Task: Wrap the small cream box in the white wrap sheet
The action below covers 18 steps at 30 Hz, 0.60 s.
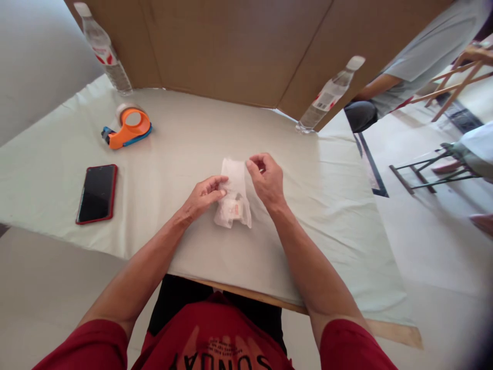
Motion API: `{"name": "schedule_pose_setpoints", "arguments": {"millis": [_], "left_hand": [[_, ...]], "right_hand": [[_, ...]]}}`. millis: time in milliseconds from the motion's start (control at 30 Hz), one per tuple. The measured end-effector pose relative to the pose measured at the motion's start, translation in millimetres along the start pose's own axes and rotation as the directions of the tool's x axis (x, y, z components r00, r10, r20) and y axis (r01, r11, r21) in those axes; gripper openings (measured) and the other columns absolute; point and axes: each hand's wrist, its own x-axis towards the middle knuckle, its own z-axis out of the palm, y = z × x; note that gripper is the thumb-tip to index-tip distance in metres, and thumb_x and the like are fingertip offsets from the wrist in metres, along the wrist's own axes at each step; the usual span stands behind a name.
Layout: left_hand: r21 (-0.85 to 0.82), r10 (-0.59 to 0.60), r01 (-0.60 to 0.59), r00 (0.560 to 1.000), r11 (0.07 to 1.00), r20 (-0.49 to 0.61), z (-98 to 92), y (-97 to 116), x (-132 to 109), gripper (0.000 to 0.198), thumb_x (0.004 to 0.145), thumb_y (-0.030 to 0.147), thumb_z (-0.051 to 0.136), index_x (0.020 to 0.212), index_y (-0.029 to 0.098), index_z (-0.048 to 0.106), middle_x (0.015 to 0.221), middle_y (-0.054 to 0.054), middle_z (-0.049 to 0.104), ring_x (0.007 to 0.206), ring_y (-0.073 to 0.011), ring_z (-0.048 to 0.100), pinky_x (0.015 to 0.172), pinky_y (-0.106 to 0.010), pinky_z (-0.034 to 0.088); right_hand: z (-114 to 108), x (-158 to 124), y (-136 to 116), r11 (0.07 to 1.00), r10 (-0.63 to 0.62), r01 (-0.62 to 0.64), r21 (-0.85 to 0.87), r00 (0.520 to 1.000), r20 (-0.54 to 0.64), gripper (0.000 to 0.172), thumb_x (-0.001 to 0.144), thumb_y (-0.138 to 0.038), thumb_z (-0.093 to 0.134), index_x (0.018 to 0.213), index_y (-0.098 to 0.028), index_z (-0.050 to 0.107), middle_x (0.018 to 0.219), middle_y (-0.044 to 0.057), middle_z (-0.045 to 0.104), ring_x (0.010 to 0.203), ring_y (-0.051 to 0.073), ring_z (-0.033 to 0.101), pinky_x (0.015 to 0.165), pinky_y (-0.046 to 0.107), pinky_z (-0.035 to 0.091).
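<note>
A strip of translucent bubble wrap (234,172) lies on the cloth in front of me. At its near end, a small whitish box (235,209) with an orange mark sits partly wrapped in the film. My left hand (204,195) pinches the left edge of the wrap between thumb and fingers. On the other side, my right hand (266,177) has thumb and fingertips closed at the upper right edge of the wrap. Its curled fingers partly hide what they grip.
An orange tape dispenser (131,128) and a red-cased phone (97,194) lie to the left. Water bottles (106,51) (329,97) stand against a cardboard partition (231,46). Beyond the table's right side are a seated person (419,61) and a folding stool (427,167).
</note>
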Motion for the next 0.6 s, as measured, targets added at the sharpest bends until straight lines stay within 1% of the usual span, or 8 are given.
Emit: {"name": "schedule_pose_setpoints", "arguments": {"millis": [67,133,200,267,367,467,533,600], "left_hand": [[-0.065,0.006,-0.005,1.000,0.998,0.022,0.7,-1.3,0.5,0.054,0.076,0.036,0.069,0.125,0.015,0.063,0.113,-0.010,0.069,0.107,-0.0242,0.063,0.093,-0.036,0.049],[-0.124,0.008,-0.004,0.999,0.992,0.039,1.1,-2.0,0.9,0.055,0.075,0.036,0.069,0.126,0.015,0.064,0.117,-0.010,0.070,0.111,-0.0253,0.063,0.096,-0.037,0.048],[-0.148,0.004,-0.002,1.000,0.989,0.014,0.5,-2.4,1.8,0.054,0.074,0.036,0.069,0.123,0.014,0.064,0.115,-0.010,0.070,0.110,-0.0250,0.063,0.096,-0.037,0.048],[-0.115,-0.003,-0.004,0.998,0.993,-0.057,-1.2,-2.6,3.2,0.053,0.072,0.038,0.067,0.120,0.013,0.065,0.109,-0.010,0.071,0.104,-0.0233,0.064,0.093,-0.036,0.048],[0.073,0.009,0.005,0.981,0.997,-0.193,-3.3,-2.1,4.5,0.050,0.074,0.040,0.063,0.116,0.014,0.065,0.102,-0.008,0.068,0.093,-0.0201,0.063,0.085,-0.034,0.050],[0.360,0.141,-0.023,0.941,0.933,-0.307,-1.0,0.1,3.3,0.046,0.073,0.043,0.066,0.111,0.017,0.065,0.108,-0.009,0.063,0.090,-0.0187,0.060,0.078,-0.031,0.050],[0.476,0.193,-0.022,0.930,0.879,-0.314,2.5,2.3,1.6,0.047,0.072,0.046,0.069,0.109,0.018,0.065,0.111,-0.009,0.060,0.086,-0.0180,0.059,0.075,-0.031,0.050],[0.534,0.181,0.005,0.938,0.845,-0.296,5.9,4.4,0.0,0.049,0.070,0.049,0.071,0.107,0.018,0.064,0.107,-0.008,0.061,0.085,-0.0187,0.059,0.077,-0.033,0.050]], "right_hand": [[-1.1,-16.0,-4.0,0.997,0.043,-0.034,-0.071,0.991,0.126,0.026,0.081,-0.044,0.066,0.093,-0.021,0.062,0.093,0.005,0.065,0.077,0.018,0.056,0.078,0.034,0.045],[1.3,-26.3,-4.0,0.991,0.048,-0.025,-0.129,0.984,0.172,0.030,0.075,-0.043,0.072,0.091,-0.021,0.062,0.097,0.006,0.065,0.077,0.018,0.056,0.078,0.034,0.045],[3.4,-28.0,1.4,0.992,0.058,-0.043,-0.116,0.990,0.129,0.020,0.077,-0.040,0.067,0.079,-0.022,0.059,0.087,0.005,0.064,0.074,0.018,0.054,0.077,0.034,0.044],[1.8,-23.5,10.8,0.993,0.120,-0.121,0.010,0.991,0.062,0.025,0.083,-0.040,0.058,0.066,-0.022,0.052,0.071,0.002,0.057,0.068,0.016,0.051,0.072,0.033,0.043],[-5.5,-16.6,25.2,0.918,0.262,-0.271,0.289,0.962,0.072,0.035,0.085,-0.050,0.054,0.064,-0.023,0.051,0.065,0.000,0.054,0.064,0.015,0.051,0.066,0.031,0.043],[-7.8,-18.4,31.0,0.813,0.341,-0.390,0.432,0.921,0.190,0.039,0.078,-0.058,0.065,0.069,-0.022,0.054,0.069,0.000,0.060,0.064,0.015,0.054,0.062,0.029,0.046],[-4.1,-22.3,29.1,0.765,0.336,-0.438,0.472,0.897,0.289,0.041,0.073,-0.060,0.071,0.071,-0.023,0.055,0.069,0.000,0.061,0.064,0.015,0.056,0.062,0.029,0.048],[1.5,-25.0,24.8,0.739,0.300,-0.458,0.494,0.880,0.367,0.044,0.072,-0.063,0.072,0.072,-0.023,0.054,0.071,0.000,0.063,0.068,0.017,0.060,0.064,0.030,0.051]]}}
